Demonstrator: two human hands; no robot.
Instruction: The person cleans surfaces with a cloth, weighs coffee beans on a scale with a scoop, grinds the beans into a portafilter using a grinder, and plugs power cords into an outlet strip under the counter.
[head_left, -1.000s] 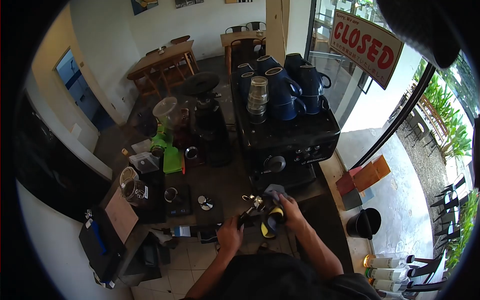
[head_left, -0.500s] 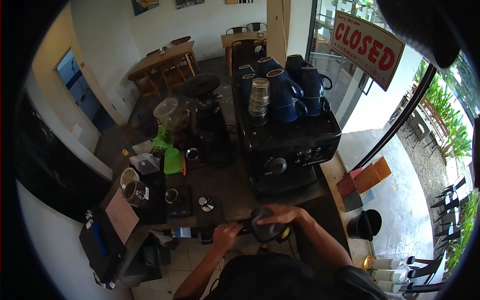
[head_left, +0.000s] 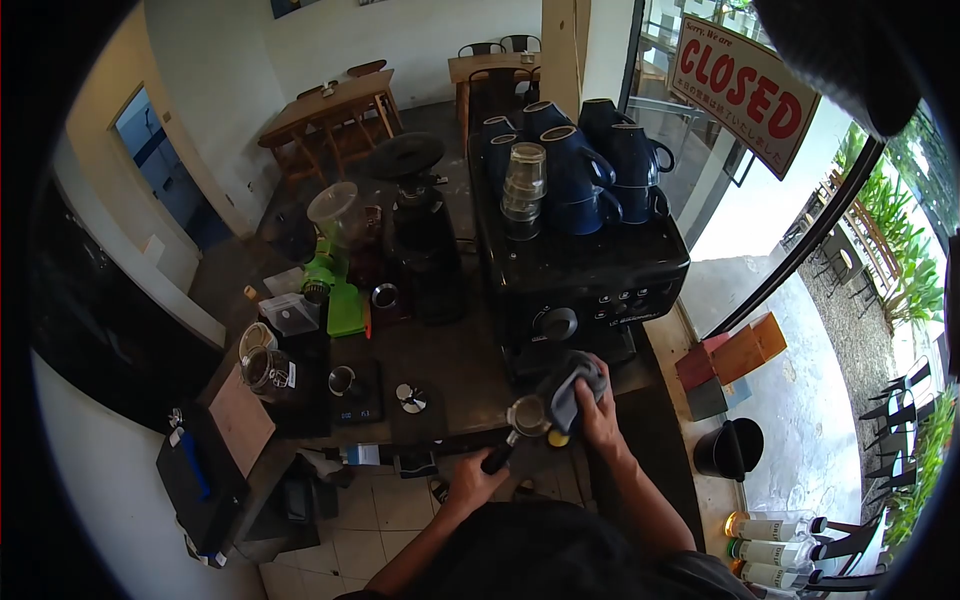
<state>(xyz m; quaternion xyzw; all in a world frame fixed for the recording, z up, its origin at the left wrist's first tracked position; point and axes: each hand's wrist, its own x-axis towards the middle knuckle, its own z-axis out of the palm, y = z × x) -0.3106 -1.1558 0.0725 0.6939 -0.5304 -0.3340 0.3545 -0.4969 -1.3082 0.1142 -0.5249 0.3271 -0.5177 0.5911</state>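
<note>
My left hand (head_left: 476,484) is wrapped round the black handle of a portafilter (head_left: 525,414), whose round metal basket faces up beyond the counter's front edge. Just right of the basket, my right hand (head_left: 600,415) grips a dark grey cloth (head_left: 572,388), its folds bunched against the fingers. Behind the cloth stands a black espresso machine (head_left: 580,270) with stacked dark blue cups (head_left: 572,170) and clear glasses (head_left: 524,190) on top. A metal tamper (head_left: 410,398) rests on a dark mat left of the portafilter.
A small metal cup (head_left: 343,380) sits on a black scale (head_left: 358,410). Further back are a black grinder (head_left: 420,240), a green item (head_left: 346,308) and a coffee-bean jar (head_left: 268,371). A black bin (head_left: 728,449) and several bottles (head_left: 775,551) are at the right.
My right hand and the cloth have moved up and right, off the portafilter, exposing its basket. My left hand has shifted slightly down and right with the handle.
</note>
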